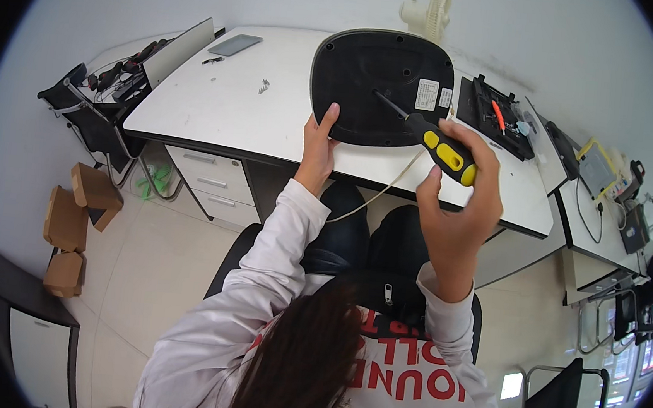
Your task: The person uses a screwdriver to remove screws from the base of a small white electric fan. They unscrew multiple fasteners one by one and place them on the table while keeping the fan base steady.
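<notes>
A black rounded base plate [362, 59], with screw holes and white labels on its underside, is tipped up toward me over the white table. My left hand [318, 153] grips its lower left edge, thumb on the underside and fingers hidden behind. In my right hand [462, 204] is a black and yellow screwdriver [442, 147], its handle between thumb and fingers. The shaft points up and left, its tip at the middle of the plate; whether it sits in a hole I cannot tell. Behind the plate shows a cream fan head [428, 15]; any joint between them is hidden.
Several small screws [264, 86] and a grey flat device [235, 44] lie on the white table [195, 107]. At right is an open black tool case [497, 114] with an orange-handled tool. A pale cord [382, 192] hangs over the front edge. Cardboard boxes [69, 220] stand on the floor at left.
</notes>
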`<move>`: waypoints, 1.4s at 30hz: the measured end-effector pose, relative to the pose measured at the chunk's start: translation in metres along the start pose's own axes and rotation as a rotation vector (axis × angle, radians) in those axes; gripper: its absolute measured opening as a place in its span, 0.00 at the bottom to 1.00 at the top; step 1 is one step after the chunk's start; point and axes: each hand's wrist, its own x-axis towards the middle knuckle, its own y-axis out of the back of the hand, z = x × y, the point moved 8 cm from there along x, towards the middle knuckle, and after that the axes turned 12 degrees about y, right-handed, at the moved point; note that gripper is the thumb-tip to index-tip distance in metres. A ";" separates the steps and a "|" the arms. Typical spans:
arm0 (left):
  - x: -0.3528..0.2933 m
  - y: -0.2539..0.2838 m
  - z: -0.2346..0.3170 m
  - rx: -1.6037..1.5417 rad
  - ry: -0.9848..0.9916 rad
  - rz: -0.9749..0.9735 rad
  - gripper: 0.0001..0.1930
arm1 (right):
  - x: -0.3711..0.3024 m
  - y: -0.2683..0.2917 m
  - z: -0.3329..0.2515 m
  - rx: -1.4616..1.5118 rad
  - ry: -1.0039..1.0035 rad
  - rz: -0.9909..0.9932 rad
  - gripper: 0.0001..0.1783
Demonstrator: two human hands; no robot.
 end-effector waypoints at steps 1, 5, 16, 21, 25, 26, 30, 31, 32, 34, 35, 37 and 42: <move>0.002 -0.001 0.000 0.003 0.001 -0.014 0.27 | 0.001 0.000 0.000 -0.010 -0.001 0.006 0.25; -0.002 -0.004 0.001 0.006 -0.001 0.003 0.27 | 0.003 0.005 -0.006 -0.122 0.021 0.011 0.28; -0.003 -0.003 0.000 0.012 0.008 0.003 0.27 | -0.004 -0.001 0.001 -0.014 0.003 0.026 0.27; -0.005 -0.003 0.002 0.005 0.000 0.004 0.26 | -0.008 -0.001 0.000 -0.089 0.023 -0.069 0.27; 0.000 -0.003 0.001 0.016 -0.001 0.006 0.26 | -0.007 -0.003 0.005 0.054 0.025 0.014 0.27; -0.001 -0.002 0.000 0.012 0.001 0.008 0.26 | -0.007 -0.004 0.004 0.012 0.046 0.013 0.27; -0.004 -0.004 0.003 0.002 -0.017 0.013 0.26 | -0.002 0.002 -0.004 -0.113 0.021 -0.005 0.26; -0.004 -0.004 0.004 0.001 -0.025 0.014 0.26 | -0.007 0.002 0.001 -0.118 -0.007 -0.010 0.26; -0.004 -0.004 0.003 0.001 -0.015 0.014 0.26 | -0.010 0.002 0.006 -0.123 -0.036 -0.015 0.26; -0.005 -0.004 0.000 -0.004 0.005 0.013 0.25 | -0.009 0.004 0.004 -0.052 0.019 0.008 0.26; -0.002 -0.004 -0.001 0.000 0.004 0.004 0.25 | -0.008 0.004 0.006 -0.009 0.036 0.034 0.26; 0.000 -0.002 0.000 0.013 0.004 -0.004 0.25 | -0.004 -0.001 0.003 0.078 0.041 0.017 0.26; -0.003 -0.004 0.001 -0.003 -0.011 0.002 0.26 | -0.009 0.002 0.006 -0.047 0.069 0.040 0.26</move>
